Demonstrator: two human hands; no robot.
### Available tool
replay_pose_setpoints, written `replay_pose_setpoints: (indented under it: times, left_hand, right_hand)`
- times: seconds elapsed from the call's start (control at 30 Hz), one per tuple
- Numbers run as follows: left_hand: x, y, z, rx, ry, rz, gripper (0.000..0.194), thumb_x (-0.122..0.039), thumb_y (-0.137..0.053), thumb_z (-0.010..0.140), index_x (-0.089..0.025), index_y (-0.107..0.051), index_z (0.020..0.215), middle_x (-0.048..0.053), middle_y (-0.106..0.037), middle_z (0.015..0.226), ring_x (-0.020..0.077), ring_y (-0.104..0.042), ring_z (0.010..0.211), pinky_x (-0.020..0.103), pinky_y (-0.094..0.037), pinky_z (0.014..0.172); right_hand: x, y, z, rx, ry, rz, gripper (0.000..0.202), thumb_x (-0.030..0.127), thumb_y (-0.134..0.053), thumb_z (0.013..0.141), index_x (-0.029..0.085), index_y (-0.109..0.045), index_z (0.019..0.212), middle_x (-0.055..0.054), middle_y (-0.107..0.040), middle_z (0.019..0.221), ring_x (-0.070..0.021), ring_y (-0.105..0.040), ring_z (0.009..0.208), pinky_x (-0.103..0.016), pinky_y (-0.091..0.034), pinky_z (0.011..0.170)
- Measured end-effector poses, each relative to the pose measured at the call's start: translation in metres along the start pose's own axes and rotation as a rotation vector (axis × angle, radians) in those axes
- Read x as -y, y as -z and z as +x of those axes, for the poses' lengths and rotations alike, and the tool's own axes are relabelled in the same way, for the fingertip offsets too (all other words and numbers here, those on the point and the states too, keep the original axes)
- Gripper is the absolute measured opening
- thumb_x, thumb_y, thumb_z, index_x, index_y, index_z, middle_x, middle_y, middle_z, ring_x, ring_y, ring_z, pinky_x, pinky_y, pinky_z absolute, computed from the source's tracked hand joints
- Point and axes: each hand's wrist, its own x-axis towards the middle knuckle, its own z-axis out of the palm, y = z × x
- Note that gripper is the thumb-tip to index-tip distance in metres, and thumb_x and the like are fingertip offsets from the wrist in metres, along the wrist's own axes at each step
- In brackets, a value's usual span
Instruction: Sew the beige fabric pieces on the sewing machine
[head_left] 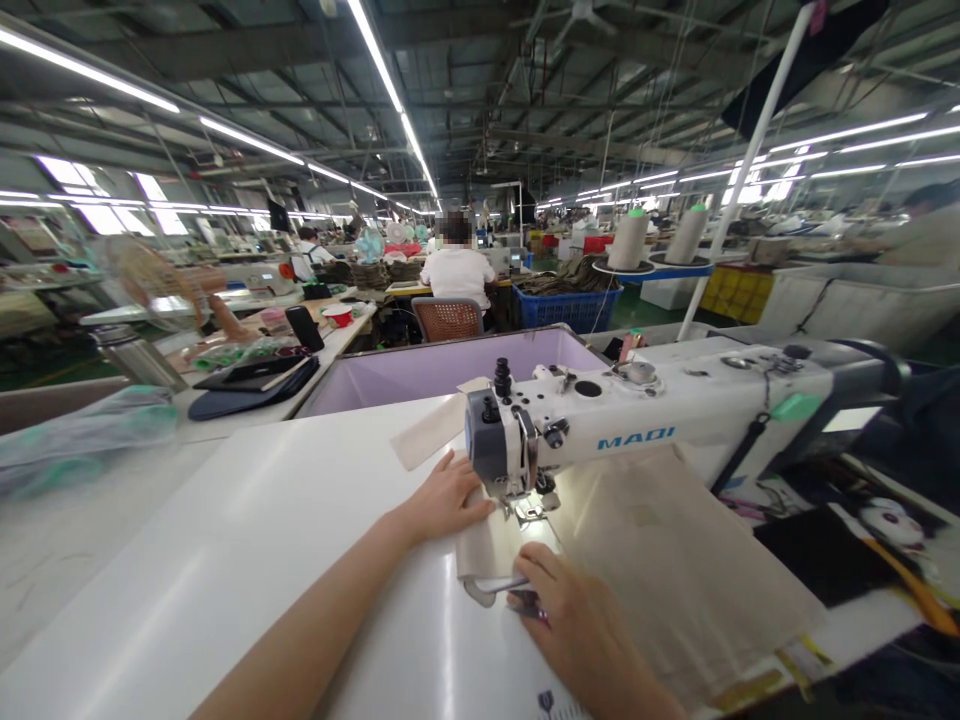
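My left hand [446,500] lies flat with fingers stretched out on a narrow beige fabric piece [484,545], left of the presser foot [531,508]. My right hand [574,610] is closed in front of the foot, its fingertips at the fabric's near edge. Partly hidden under those fingers is a small dark tool that looks like thread snips [531,606]. The white sewing machine [705,400] has its lamp lit over the needle area. A large beige fabric panel [675,570] spreads to the right of the needle, beneath the machine arm.
Another beige strip [427,432] lies behind my left hand on the white table [300,560]. Beyond the table is a lilac-lined bin [450,370]. Thread cones [628,240] stand behind the machine. A person in white [457,275] sits ahead, beside a blue crate [566,305].
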Motion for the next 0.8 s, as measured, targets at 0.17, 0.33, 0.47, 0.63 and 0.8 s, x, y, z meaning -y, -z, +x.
replay_pose_setpoints:
  times: [0.17,0.33,0.47,0.63,0.8]
  left_hand:
    - [-0.001,0.0,0.0,-0.006,-0.005,0.003,0.036,-0.037,-0.056,0.094,-0.026,-0.063,0.127,0.007,-0.063,0.135,0.0308,-0.054,0.124,0.051,-0.033,0.113]
    - [0.001,0.001,0.001,-0.013,-0.004,0.025,0.033,-0.036,-0.057,0.093,-0.024,-0.065,0.123,0.007,-0.064,0.132,0.0305,-0.055,0.122,0.051,-0.035,0.113]
    - [-0.003,0.004,0.005,-0.035,0.009,0.059,0.026,-0.033,-0.06,0.091,-0.023,-0.068,0.113,0.007,-0.068,0.122,0.0311,-0.056,0.119,0.053,-0.035,0.112]
    - [-0.039,-0.007,-0.013,-0.113,0.066,0.099,0.022,-0.018,-0.047,0.095,-0.016,-0.069,0.099,0.012,-0.069,0.106,0.0298,-0.061,0.106,0.052,-0.046,0.102]
    - [-0.074,-0.023,-0.055,-0.093,-0.145,0.004,0.027,-0.016,-0.043,0.098,-0.018,-0.065,0.113,0.01,-0.067,0.115,0.0242,-0.061,0.109,0.038,-0.053,0.097]
  right_hand:
    - [0.0,0.004,0.002,0.037,0.005,-0.014,0.021,0.009,-0.062,0.085,0.023,-0.061,0.1,-0.002,-0.067,0.108,-0.0221,-0.067,0.091,-0.029,-0.051,0.071]
    - [-0.001,0.009,0.007,0.075,0.011,-0.04,0.018,0.012,-0.064,0.086,0.023,-0.06,0.099,-0.001,-0.066,0.11,-0.0205,-0.068,0.088,-0.028,-0.049,0.067]
    - [-0.001,0.011,0.011,0.088,0.022,-0.08,0.014,0.014,-0.064,0.087,0.021,-0.06,0.098,-0.001,-0.066,0.108,-0.0199,-0.068,0.084,-0.028,-0.049,0.066]
    - [0.0,0.013,0.008,0.112,0.033,-0.109,0.016,0.012,-0.06,0.087,0.022,-0.062,0.099,-0.002,-0.067,0.11,-0.0205,-0.069,0.085,-0.028,-0.05,0.066]
    - [-0.002,0.009,0.001,0.129,0.05,-0.09,0.036,0.01,-0.056,0.085,0.02,-0.059,0.119,-0.004,-0.066,0.12,-0.0218,-0.07,0.089,-0.03,-0.052,0.07]
